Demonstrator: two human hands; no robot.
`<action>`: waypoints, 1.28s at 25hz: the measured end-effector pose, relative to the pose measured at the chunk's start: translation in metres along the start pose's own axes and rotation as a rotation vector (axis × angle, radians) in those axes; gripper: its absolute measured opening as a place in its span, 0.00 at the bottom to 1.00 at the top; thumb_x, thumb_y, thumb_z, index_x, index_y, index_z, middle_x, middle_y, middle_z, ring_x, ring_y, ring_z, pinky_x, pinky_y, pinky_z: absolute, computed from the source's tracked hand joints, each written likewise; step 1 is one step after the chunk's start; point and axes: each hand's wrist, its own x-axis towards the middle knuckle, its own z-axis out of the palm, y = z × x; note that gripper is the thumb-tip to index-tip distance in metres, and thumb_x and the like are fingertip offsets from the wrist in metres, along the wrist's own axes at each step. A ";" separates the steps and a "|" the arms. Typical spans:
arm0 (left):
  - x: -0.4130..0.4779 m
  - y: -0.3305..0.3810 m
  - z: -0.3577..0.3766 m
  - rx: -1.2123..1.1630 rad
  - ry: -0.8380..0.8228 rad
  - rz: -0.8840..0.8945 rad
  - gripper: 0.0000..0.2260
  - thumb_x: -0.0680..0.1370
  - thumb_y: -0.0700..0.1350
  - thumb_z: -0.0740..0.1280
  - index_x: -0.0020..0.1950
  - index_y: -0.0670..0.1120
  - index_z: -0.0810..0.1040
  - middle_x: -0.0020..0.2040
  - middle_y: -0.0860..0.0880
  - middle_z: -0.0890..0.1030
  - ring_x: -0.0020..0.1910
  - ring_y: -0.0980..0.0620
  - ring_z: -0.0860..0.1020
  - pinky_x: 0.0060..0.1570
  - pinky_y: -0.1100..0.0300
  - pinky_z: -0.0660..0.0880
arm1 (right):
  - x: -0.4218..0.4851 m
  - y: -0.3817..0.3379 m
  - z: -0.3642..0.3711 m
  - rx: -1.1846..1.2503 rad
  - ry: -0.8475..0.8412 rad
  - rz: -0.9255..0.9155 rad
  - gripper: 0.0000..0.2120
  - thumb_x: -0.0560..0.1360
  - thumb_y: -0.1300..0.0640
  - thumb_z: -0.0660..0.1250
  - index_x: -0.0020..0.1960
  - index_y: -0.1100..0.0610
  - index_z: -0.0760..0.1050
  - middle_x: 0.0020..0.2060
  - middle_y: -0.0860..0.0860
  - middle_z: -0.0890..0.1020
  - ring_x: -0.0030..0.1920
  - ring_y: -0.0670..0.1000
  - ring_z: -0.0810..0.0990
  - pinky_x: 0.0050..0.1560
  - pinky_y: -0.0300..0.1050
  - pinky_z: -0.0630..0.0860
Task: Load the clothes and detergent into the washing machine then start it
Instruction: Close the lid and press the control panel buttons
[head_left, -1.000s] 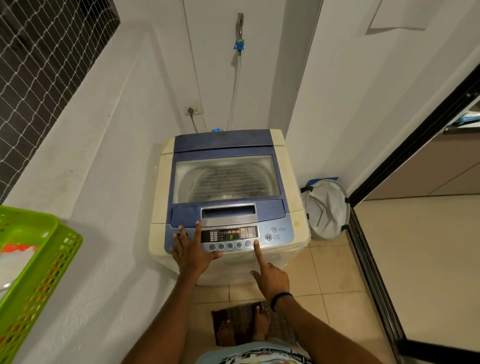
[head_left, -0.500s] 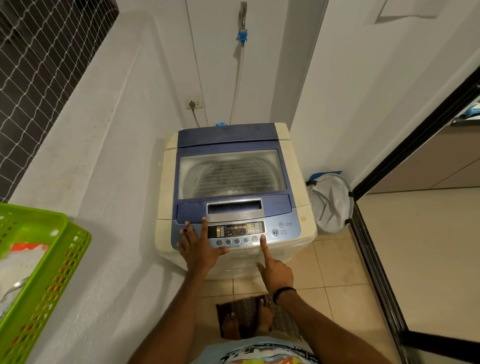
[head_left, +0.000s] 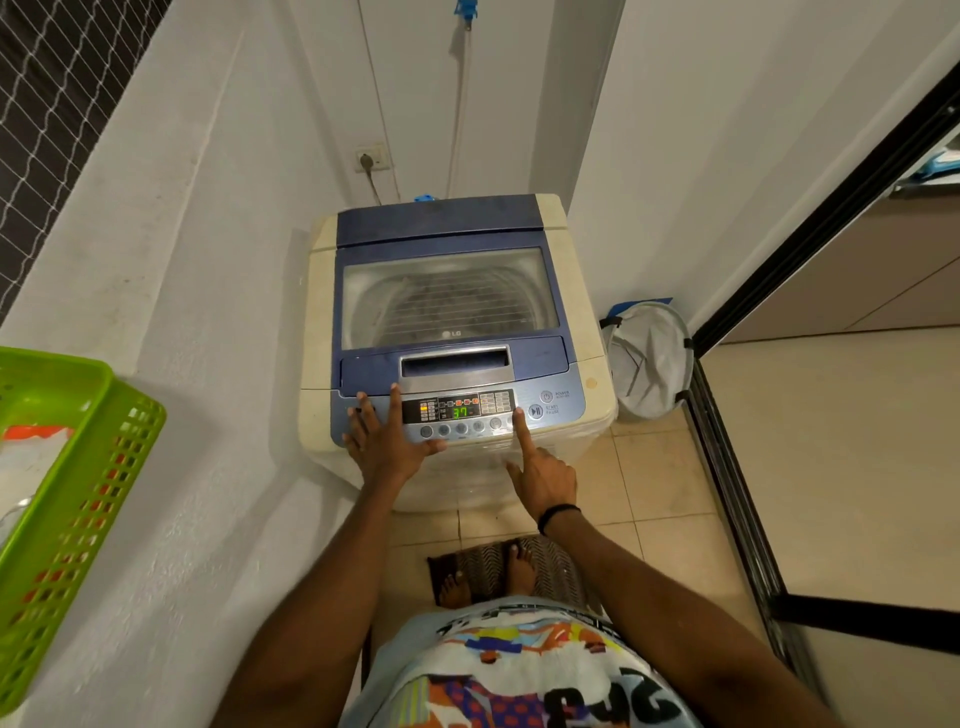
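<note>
Recorded LG washing machine (head_left: 447, 296): cream plastic body, blue lid, green "37" lit. Found left hand (head_left: 384, 441) flat, grip wide; right hand (head_left: 545, 480) forefinger (head_left: 522, 434) straight beside "START PAUSE", grip empty.

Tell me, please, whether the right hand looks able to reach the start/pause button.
Probably yes: the right hand has its index fingertip on the control panel right beside the start/pause button, with nothing between them.

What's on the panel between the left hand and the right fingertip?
Head view: the lit display reading 37 and a row of round buttons.
</note>
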 end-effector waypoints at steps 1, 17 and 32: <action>0.000 0.000 0.000 -0.006 -0.004 0.000 0.57 0.62 0.73 0.72 0.80 0.60 0.43 0.81 0.42 0.38 0.79 0.37 0.39 0.74 0.34 0.46 | 0.000 0.001 0.001 0.009 0.004 0.006 0.43 0.79 0.45 0.63 0.78 0.45 0.34 0.45 0.57 0.83 0.39 0.57 0.81 0.37 0.47 0.74; 0.001 -0.004 0.005 -0.010 0.012 0.020 0.56 0.62 0.73 0.72 0.81 0.59 0.44 0.81 0.41 0.38 0.79 0.36 0.40 0.74 0.33 0.45 | 0.003 0.015 0.018 0.130 -0.024 0.067 0.52 0.76 0.52 0.68 0.75 0.45 0.26 0.38 0.55 0.83 0.29 0.51 0.73 0.34 0.45 0.72; 0.002 -0.006 0.007 0.002 0.021 0.023 0.57 0.62 0.75 0.70 0.81 0.58 0.43 0.81 0.41 0.38 0.79 0.37 0.40 0.74 0.34 0.46 | 0.008 0.017 0.026 0.218 -0.033 0.062 0.54 0.75 0.54 0.69 0.73 0.41 0.23 0.41 0.57 0.83 0.33 0.54 0.78 0.40 0.53 0.81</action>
